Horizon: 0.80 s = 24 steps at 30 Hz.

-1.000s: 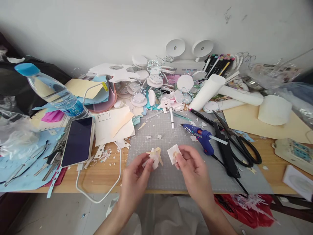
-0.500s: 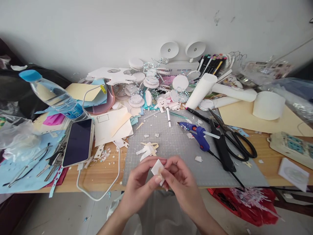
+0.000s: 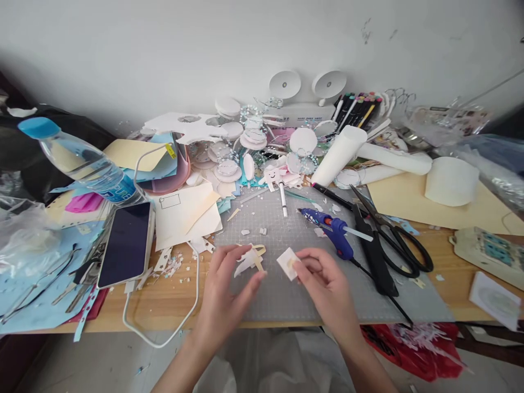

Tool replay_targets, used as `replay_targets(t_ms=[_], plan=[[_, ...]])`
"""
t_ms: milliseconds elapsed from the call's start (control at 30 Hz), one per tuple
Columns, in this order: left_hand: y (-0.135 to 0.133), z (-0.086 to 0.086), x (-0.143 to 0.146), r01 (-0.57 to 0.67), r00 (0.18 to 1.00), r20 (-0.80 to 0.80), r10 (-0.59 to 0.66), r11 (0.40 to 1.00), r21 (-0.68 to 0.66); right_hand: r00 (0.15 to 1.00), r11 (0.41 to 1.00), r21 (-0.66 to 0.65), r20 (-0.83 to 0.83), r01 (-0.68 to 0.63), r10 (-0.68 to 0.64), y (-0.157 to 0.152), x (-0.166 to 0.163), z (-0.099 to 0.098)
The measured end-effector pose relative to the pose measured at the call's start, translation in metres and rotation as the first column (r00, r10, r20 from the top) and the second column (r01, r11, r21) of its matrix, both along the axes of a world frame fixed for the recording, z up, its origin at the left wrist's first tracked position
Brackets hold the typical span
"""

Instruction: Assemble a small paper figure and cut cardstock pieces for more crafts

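A small white square piece of paper [image 3: 287, 262] with a beige patch is pinched between the thumb and fingers of my right hand [image 3: 325, 286], above the grey cutting mat [image 3: 282, 303]. My left hand [image 3: 227, 292] is open, its thumb and fingers apart. Just beyond the left fingers lie white and cream paper strips [image 3: 249, 263], partly hidden by that hand. To the right of my right hand rests a blue glue gun [image 3: 338, 234] with a glue stick in its back. Black-handled scissors [image 3: 403, 248] lie farther right, beside a black cutter-like tool [image 3: 374, 254].
A white marker [image 3: 283, 199] lies near a smiling paper figure [image 3: 272, 177]. At the left are a phone [image 3: 125, 245], a tilted water bottle [image 3: 82, 164] and a looping white cable [image 3: 198, 295]. White rolls [image 3: 339, 155] and a power strip [image 3: 491, 248] occupy the right.
My hands have moved apart. The left has let go of the white paper square and shifted left toward the strips; the right keeps the square and has moved right.
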<state>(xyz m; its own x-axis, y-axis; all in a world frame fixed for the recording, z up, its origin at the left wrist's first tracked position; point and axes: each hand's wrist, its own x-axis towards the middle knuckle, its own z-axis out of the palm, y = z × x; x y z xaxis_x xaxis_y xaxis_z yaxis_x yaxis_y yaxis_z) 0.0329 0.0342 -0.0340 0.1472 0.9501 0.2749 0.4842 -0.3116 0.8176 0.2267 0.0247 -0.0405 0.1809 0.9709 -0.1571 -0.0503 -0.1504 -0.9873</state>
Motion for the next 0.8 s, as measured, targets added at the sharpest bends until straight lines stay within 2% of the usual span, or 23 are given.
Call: replay_targets(t_ms=[67, 133, 200, 300, 367, 400, 433, 467, 500, 533, 567, 600, 633, 700, 800], plan=[[-0.004, 0.004, 0.003, 0.163, 0.966, 0.217, -0.139, 0.982, -0.093, 0.983, 0.992, -0.044, -0.148, -0.115, 0.108, -0.003, -0.008, 0.002], [-0.009, 0.006, 0.007, 0.3, 0.88, 0.428, -0.208, 0.94, -0.16, 0.949, 0.976, -0.055, -0.254, -0.21, 0.189, -0.006, -0.017, 0.002], [-0.012, 0.005, 0.01, 0.356, 0.805, 0.563, -0.188, 0.911, -0.206, 0.93, 0.963, -0.053, -0.277, -0.265, 0.24, -0.009, -0.023, 0.003], [-0.014, 0.003, 0.011, 0.379, 0.732, 0.668, -0.132, 0.894, -0.239, 0.93, 0.955, -0.052, -0.247, -0.293, 0.272, -0.014, -0.026, 0.004], [-0.015, 0.002, 0.008, 0.396, 0.707, 0.696, -0.123, 0.885, -0.246, 0.947, 0.964, -0.05, -0.206, -0.261, 0.246, -0.016, -0.022, 0.003], [-0.015, 0.002, 0.006, 0.398, 0.705, 0.698, -0.122, 0.883, -0.248, 0.975, 0.983, -0.024, -0.132, -0.181, 0.177, -0.017, -0.017, 0.002], [-0.016, 0.002, 0.002, 0.393, 0.713, 0.691, -0.121, 0.885, -0.251, 0.999, 0.998, 0.034, -0.021, -0.049, 0.049, -0.017, -0.011, -0.001], [-0.018, 0.001, -0.001, 0.378, 0.731, 0.672, -0.12, 0.891, -0.252, 0.986, 0.985, 0.129, 0.106, 0.112, -0.126, -0.017, -0.004, -0.004], [-0.02, 0.001, -0.005, 0.353, 0.762, 0.636, -0.123, 0.902, -0.247, 0.92, 0.931, 0.253, 0.227, 0.262, -0.321, -0.015, 0.005, -0.007], [-0.022, -0.001, -0.009, 0.322, 0.806, 0.577, -0.133, 0.916, -0.238, 0.812, 0.851, 0.376, 0.317, 0.367, -0.491, -0.012, 0.015, -0.011], [-0.025, -0.002, -0.013, 0.291, 0.858, 0.491, -0.153, 0.932, -0.218, 0.711, 0.79, 0.46, 0.385, 0.405, -0.589, -0.008, 0.025, -0.015], [-0.027, -0.004, -0.015, 0.261, 0.908, 0.379, -0.177, 0.948, -0.183, 0.63, 0.771, 0.502, 0.464, 0.393, -0.623, -0.003, 0.035, -0.018], [-0.028, -0.006, -0.017, 0.239, 0.947, 0.252, -0.2, 0.961, -0.136, 0.553, 0.779, 0.521, 0.557, 0.349, -0.62, 0.002, 0.043, -0.022], [-0.03, -0.011, -0.018, 0.215, 0.977, 0.0, -0.215, 0.976, -0.036, 0.405, 0.842, 0.497, 0.74, 0.209, -0.537, 0.013, 0.056, -0.028], [-0.03, -0.016, -0.014, 0.184, 0.955, -0.247, -0.163, 0.981, 0.06, 0.238, 0.933, 0.347, 0.903, 0.089, -0.359, 0.026, 0.063, -0.033]])
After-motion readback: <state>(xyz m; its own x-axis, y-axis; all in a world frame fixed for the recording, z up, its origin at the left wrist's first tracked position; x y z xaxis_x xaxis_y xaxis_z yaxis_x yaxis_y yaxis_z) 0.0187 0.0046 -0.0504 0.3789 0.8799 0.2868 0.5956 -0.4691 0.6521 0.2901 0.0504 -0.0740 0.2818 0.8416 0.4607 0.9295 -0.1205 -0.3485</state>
